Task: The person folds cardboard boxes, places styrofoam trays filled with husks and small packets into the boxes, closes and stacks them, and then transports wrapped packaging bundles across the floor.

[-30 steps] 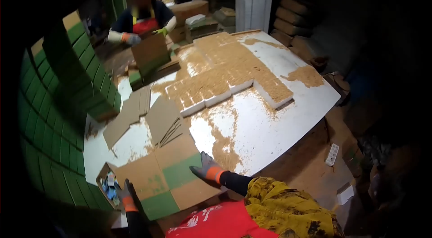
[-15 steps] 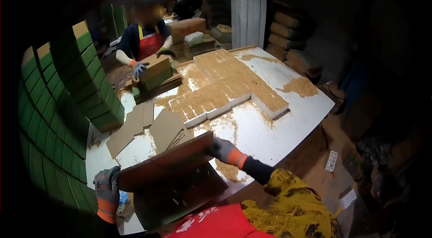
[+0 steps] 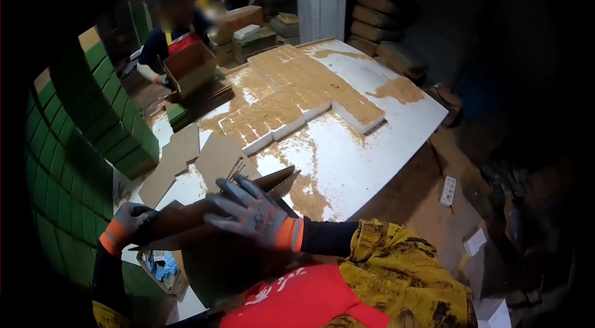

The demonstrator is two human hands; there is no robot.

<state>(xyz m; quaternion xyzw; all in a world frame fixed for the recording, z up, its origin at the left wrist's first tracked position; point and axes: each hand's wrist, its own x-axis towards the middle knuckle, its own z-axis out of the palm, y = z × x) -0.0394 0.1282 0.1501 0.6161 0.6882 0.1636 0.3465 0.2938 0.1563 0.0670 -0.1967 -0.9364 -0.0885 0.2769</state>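
Observation:
A dark brown cardboard box (image 3: pixel 186 224), partly folded, is held up at the near edge of the table, in front of my red apron. At its left end, my left hand (image 3: pixel 132 219), in a grey glove with an orange cuff, is closed on the cardboard. My right hand (image 3: pixel 257 215), gloved alike, lies across the box's right part with its fingers spread. Shadow hides much of the lower box. Just beyond it, flat cardboard pieces (image 3: pixel 224 157) rest on the table.
White foam trays (image 3: pixel 319 111) covered with sawdust stand on the white table (image 3: pixel 372 170). Green boxes (image 3: pixel 121 120) are stacked along the left. Across the table, a co-worker (image 3: pixel 162 49) handles an open box (image 3: pixel 191 69). A small box with blue packets (image 3: pixel 162 267) sits below my left hand.
My right hand has moved left from the box's right edge onto its panel, its fingers now spread. My left hand has risen, and the box has tilted. The co-worker's box now faces open.

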